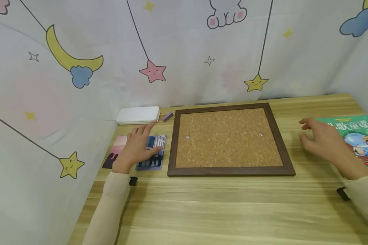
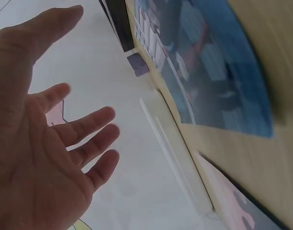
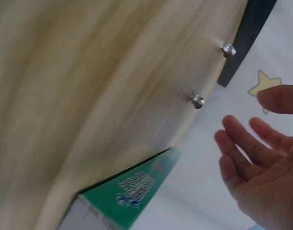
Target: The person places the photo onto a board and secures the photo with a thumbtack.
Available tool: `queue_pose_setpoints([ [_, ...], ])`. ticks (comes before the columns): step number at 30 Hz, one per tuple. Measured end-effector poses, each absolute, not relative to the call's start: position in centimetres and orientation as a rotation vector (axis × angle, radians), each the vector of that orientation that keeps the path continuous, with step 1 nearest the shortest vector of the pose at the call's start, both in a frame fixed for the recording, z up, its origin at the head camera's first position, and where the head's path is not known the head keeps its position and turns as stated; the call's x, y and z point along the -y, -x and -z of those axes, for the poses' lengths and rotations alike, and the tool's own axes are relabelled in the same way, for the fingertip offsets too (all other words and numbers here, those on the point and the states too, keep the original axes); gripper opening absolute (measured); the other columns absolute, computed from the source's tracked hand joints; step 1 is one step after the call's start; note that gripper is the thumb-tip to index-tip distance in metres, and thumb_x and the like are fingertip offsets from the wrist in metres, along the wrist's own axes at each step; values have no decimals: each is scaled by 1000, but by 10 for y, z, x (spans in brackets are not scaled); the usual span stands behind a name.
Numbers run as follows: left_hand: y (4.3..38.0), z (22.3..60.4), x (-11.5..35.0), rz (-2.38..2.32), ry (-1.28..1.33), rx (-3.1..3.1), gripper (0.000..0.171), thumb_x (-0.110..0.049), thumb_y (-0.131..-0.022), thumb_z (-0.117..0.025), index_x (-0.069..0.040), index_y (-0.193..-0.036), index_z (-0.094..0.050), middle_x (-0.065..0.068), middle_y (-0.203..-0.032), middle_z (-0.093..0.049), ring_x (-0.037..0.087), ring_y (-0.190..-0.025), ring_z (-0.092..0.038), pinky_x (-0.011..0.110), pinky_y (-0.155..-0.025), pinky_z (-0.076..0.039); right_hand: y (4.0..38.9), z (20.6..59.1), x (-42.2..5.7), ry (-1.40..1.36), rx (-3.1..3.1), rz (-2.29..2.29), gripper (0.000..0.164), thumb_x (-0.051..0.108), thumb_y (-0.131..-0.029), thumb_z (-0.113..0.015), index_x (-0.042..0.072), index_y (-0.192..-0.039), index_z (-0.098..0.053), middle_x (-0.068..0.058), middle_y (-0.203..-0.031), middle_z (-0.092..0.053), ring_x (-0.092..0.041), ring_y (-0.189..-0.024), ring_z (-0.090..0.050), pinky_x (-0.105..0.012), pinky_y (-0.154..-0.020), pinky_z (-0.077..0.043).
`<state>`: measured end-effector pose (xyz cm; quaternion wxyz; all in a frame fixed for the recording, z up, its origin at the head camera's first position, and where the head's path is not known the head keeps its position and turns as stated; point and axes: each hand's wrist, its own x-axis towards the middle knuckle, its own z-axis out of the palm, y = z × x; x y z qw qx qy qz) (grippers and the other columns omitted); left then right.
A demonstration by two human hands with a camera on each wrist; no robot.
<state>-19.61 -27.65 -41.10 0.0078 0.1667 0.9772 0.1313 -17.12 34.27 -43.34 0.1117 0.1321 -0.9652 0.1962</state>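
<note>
My left hand (image 1: 137, 146) hovers over two photo prints at the left, its fingers spread and nothing in its grasp. One photo (image 1: 150, 165) shows people by a blue and white background; the other, a pink photo (image 1: 118, 144), is partly covered by the hand. At the right, my right hand (image 1: 325, 143) is raised with loosely bent fingers and holds nothing, beside a green picture book (image 1: 365, 124). In the right wrist view two shiny metal push pins (image 3: 197, 101) stand on the table near that hand.
Between the hands lies a cork board (image 1: 227, 143) in a dark brown frame, with two small silvery bits on its surface. A white case (image 1: 138, 115) and a small purple block (image 1: 167, 116) lie behind the photos. A patterned curtain (image 1: 184, 78) hangs behind the wooden table (image 1: 220, 207).
</note>
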Motion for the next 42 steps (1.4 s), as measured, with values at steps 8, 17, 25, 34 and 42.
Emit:
queue_pose_setpoints([
  [8,202,415,290,-410,-464,-3001,75,-37,-100,-76,-14,-163,-43,25,-164,-44,56,-148,-39,81,-118,-29,168,438,-357,-419,2938,-566,41,-1,-86,-66,-10,-125,-65,-26,-105,-74,-42,-92,-71,-47,-68,-54],
  [17,209,422,299,-345,-345,-2973,73,-41,-98,-77,-11,-159,-50,28,-164,-43,58,-148,-34,81,-116,-26,159,433,-367,-420,3134,-494,32,-1,-83,-64,-8,-114,-67,-6,-89,-67,-15,-73,-50,-29,-63,-39],
  [25,214,428,302,-359,-287,-2943,74,-43,-98,-78,-11,-158,-51,28,-165,-42,58,-149,-31,79,-117,-26,159,437,-368,-467,3197,-461,14,-1,-87,-69,-2,-101,-70,-5,-84,-66,-17,-73,-52,-34,-63,-43],
  [34,218,431,310,-293,-246,-2939,74,-47,-99,-75,-8,-158,-51,32,-164,-41,62,-148,-31,84,-113,-27,159,437,-370,-480,3177,-439,3,0,-92,-71,-2,-95,-70,-5,-83,-70,-17,-73,-57,-37,-64,-47],
  [42,219,429,312,-297,-195,-2924,74,-49,-100,-74,-7,-156,-52,35,-163,-40,66,-148,-28,85,-113,-26,160,435,-369,-471,3196,-440,4,-1,-92,-68,-1,-96,-71,-6,-84,-70,-17,-73,-56,-35,-65,-47],
])
